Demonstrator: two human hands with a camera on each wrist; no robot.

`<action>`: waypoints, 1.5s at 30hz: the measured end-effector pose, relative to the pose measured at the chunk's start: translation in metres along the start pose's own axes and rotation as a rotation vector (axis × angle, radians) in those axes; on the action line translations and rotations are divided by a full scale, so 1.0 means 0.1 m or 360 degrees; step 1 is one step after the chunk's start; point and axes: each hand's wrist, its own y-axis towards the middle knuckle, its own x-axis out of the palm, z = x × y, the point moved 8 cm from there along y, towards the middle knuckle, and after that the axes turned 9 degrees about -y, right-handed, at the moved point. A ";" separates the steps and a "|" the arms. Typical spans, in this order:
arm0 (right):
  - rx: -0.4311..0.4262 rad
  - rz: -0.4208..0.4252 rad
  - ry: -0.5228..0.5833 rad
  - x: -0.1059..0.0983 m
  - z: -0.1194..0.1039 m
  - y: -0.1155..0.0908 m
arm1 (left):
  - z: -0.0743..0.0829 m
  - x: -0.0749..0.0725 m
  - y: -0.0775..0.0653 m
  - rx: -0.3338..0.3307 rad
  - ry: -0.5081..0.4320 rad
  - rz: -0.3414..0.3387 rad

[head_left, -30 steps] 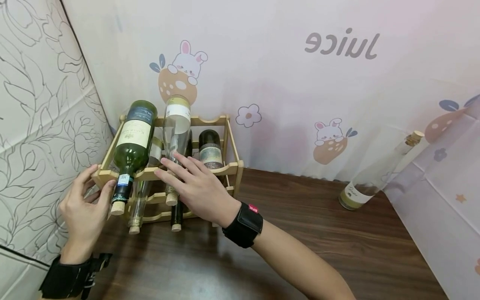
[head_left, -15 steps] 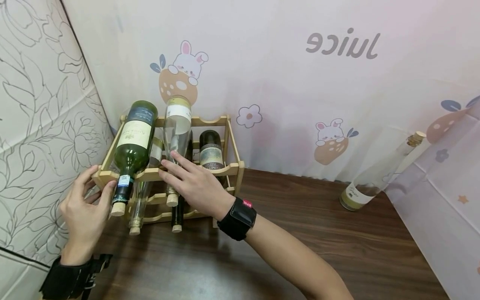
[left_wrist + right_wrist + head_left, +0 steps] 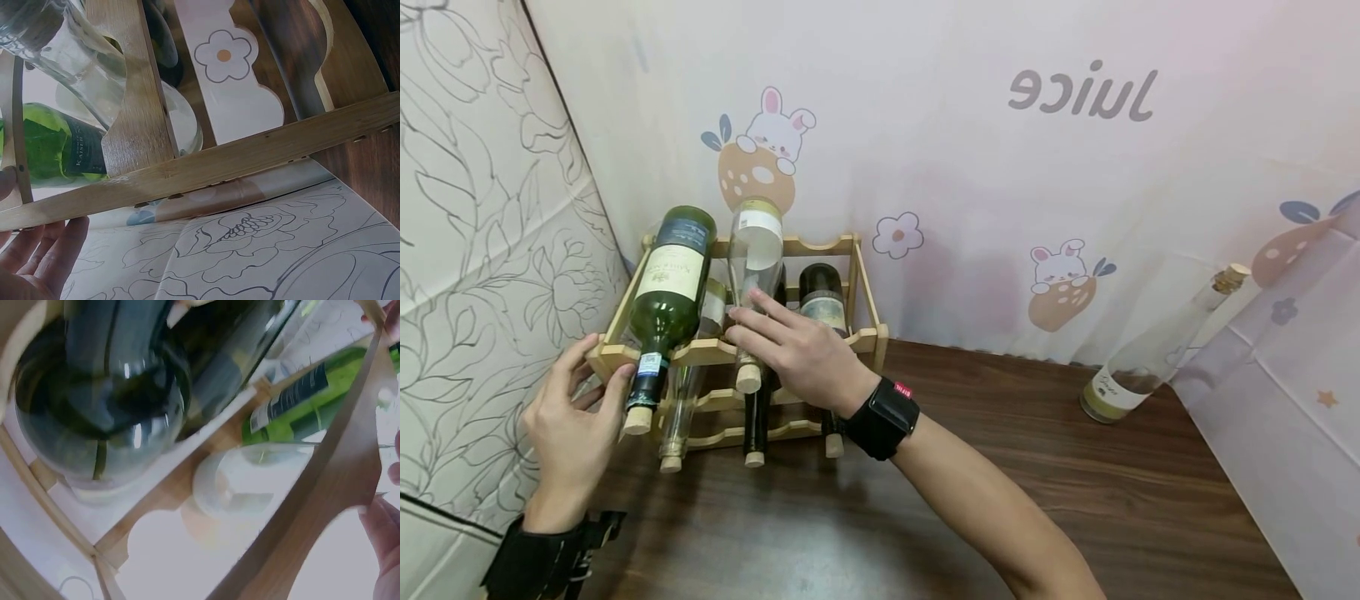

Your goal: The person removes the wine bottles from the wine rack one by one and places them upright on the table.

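Note:
A wooden wine rack stands at the left on the table. My left hand grips its front left corner, thumb on the front rail; in the left wrist view, fingertips lie against a rail. On the rack's top tier lie a green wine bottle and a clear glass bottle, corks toward me. My right hand holds the clear bottle by its neck, just over the front rail; the thumb is hidden in the head view. In the right wrist view, the clear bottle lies beside the green one.
Lower tiers hold several more bottles, among them a dark labelled bottle at the right. Another clear corked bottle stands upright on the dark wooden table, far right. Printed curtains close off the back and sides.
The clear bottle's corked neck has risen slightly and shifted a little to the right, with my right hand's fingers moving along. My left hand stays at the rack's corner.

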 end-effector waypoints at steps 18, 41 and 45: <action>0.0178 0.0569 0.0330 -0.61 0.26 -0.11 | 0.00 -0.01 -0.05 -0.0035 0.0003 -0.0008; 0.1069 0.0916 0.0549 -2.02 1.06 -0.54 | 0.02 0.00 0.01 -0.0033 -0.0001 0.0025; 0.1313 0.0770 0.0508 -2.19 1.21 -0.68 | 0.02 0.00 0.00 -0.0055 0.0017 0.0017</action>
